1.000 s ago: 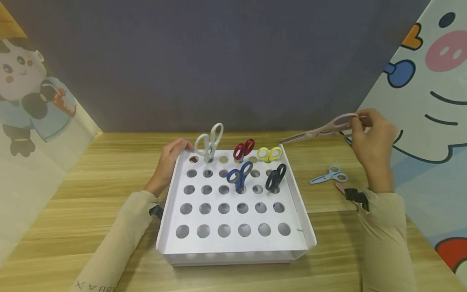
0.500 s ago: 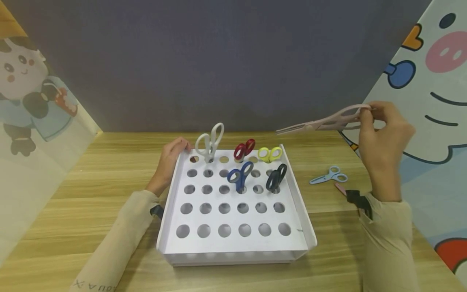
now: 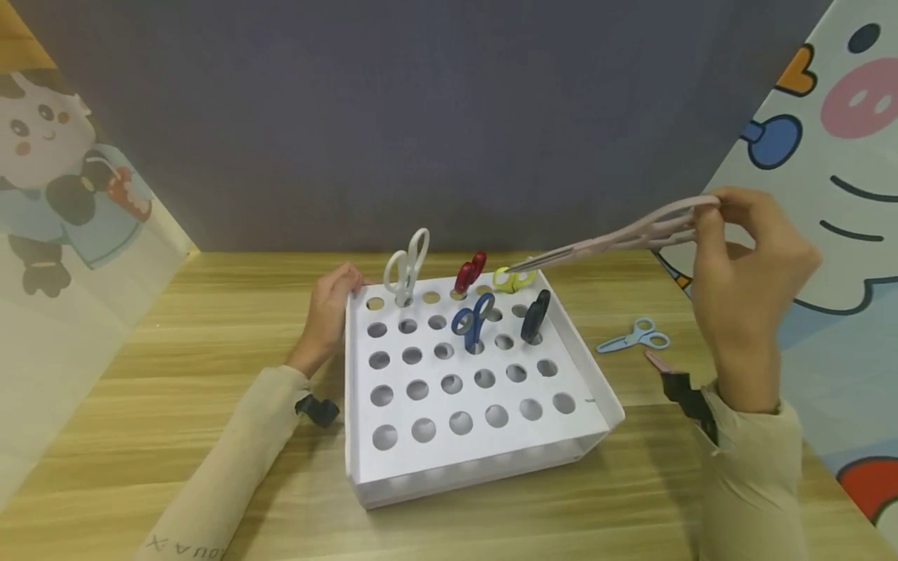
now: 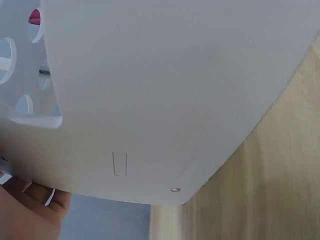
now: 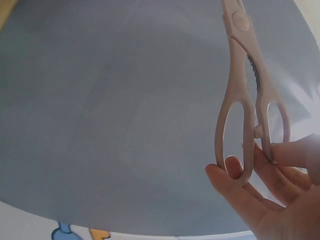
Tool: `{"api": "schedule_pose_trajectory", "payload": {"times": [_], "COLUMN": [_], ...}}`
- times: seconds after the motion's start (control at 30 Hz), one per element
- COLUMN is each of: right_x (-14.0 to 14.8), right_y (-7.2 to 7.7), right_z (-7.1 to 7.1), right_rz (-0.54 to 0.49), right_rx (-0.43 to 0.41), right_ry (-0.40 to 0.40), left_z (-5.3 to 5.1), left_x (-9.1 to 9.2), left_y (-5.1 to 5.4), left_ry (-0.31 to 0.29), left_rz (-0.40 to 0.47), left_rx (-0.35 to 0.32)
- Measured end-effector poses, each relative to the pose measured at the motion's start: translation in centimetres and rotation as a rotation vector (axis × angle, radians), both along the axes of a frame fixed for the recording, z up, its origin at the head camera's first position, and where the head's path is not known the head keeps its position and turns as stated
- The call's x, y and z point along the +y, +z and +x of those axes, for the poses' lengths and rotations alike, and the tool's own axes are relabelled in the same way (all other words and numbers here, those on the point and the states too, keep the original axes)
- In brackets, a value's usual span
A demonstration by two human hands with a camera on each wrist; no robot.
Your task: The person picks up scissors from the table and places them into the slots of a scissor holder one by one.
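Note:
Near its back left corner, the left hand (image 3: 326, 315) (image 4: 30, 215) grips the edge of the white rack (image 3: 435, 461) (image 4: 150, 100), fingertips partly hidden. By the handle loops, the right hand (image 3: 754, 292) (image 5: 285, 202) holds large pink scissors (image 3: 596, 245) (image 5: 242, 22), blades pointing left. In the head view their tips overlap the yellow scissors (image 3: 507, 280); contact cannot be told. White (image 3: 404, 276), red (image 3: 468, 273), blue (image 3: 474, 327) and black scissors (image 3: 535, 318) also stand in the rack, handles up.
Light blue scissors (image 3: 635, 336) lie on the wooden table (image 3: 175, 327) right of the rack. A pink pointed item (image 3: 656, 360) lies beside them, partly hidden by the right wrist's black strap. A dark grey panel (image 3: 449, 125) rises behind; printed walls stand at both sides.
The rack has turned counterclockwise, its front edge swinging right, with the left hand still at its back left corner. The right hand has moved right and up; the pink scissors' tips now lie further left.

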State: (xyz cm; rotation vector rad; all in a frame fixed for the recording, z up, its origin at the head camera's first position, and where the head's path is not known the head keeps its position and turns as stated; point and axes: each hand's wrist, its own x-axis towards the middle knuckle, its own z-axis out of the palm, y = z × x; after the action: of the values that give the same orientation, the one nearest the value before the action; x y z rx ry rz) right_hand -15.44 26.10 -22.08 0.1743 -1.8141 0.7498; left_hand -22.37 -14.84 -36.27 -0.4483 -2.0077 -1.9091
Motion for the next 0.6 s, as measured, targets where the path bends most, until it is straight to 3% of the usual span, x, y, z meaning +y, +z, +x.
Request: {"api": "schedule_pose_trajectory", "payload": {"times": [0.27, 0.37, 0.6], "right_x": [-3.1, -4.5, -7.9], "right_y": [0.2, 0.2, 0.7], "right_z": [1.6, 2.1, 3.5], "right_rz": [-0.011, -0.011, 0.014], "right_rx": [0.063, 0.074, 0.121], "right_ry": [0.014, 0.03, 0.175], "left_z": [-0.2, -0.2, -0.3], "left_x": [-0.6, -0.7, -0.7], "left_y": [-0.3, -0.4, -0.4], "left_ry": [-0.002, -0.006, -0.024], "left_rz": [-0.114, -0.12, -0.091], "left_rx": [0.017, 0.009, -0.04]}}
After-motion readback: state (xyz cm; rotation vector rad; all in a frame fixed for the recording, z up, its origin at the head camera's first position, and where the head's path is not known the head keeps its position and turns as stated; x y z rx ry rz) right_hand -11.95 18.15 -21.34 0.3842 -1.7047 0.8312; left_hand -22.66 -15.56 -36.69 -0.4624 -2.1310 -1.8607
